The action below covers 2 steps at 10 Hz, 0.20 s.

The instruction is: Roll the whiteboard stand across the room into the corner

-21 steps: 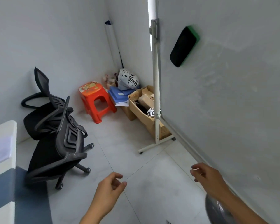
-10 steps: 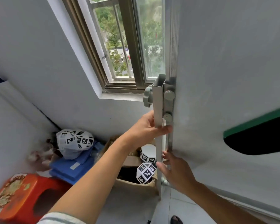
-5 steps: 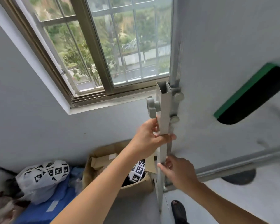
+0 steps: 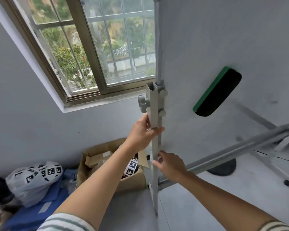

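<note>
A whiteboard stand's upright post (image 4: 153, 110) rises vertically directly ahead. The left hand (image 4: 143, 134) wraps it below the grey knob (image 4: 142, 103); the right hand (image 4: 169, 165) grips lower. A cardboard box (image 4: 113, 165) sits just behind the post, below the window (image 4: 93, 45).

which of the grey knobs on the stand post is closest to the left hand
The big lobed knob sticking out the post's window side, just above the left hand. The two small round ones face the board side.
</note>
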Available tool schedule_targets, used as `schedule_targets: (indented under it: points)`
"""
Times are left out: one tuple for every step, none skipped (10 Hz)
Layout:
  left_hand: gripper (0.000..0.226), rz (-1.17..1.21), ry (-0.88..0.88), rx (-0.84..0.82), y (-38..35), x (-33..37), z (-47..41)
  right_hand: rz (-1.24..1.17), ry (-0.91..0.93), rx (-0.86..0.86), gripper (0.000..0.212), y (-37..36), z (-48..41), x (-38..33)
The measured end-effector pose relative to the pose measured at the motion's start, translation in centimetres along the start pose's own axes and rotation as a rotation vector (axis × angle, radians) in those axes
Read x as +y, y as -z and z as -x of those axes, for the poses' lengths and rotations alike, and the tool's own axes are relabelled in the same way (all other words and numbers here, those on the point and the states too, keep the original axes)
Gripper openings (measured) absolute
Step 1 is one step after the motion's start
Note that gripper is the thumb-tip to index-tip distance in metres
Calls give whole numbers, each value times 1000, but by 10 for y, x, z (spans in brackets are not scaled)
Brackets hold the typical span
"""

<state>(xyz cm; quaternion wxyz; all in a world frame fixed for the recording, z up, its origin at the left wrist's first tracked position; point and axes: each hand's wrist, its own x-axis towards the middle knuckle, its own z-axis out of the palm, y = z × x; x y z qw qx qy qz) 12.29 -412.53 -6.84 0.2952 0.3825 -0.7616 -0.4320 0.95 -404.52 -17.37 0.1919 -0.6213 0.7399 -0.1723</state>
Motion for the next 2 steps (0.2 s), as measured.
schedule_targets:
  points:
    - [30, 29, 80, 9, -6, 5, 2, -68, 21, -95, 36, 31, 21, 7]
    - [34, -7, 179, 116, -15, -5, 24, -358, 76, -13, 28, 92, 46, 21]
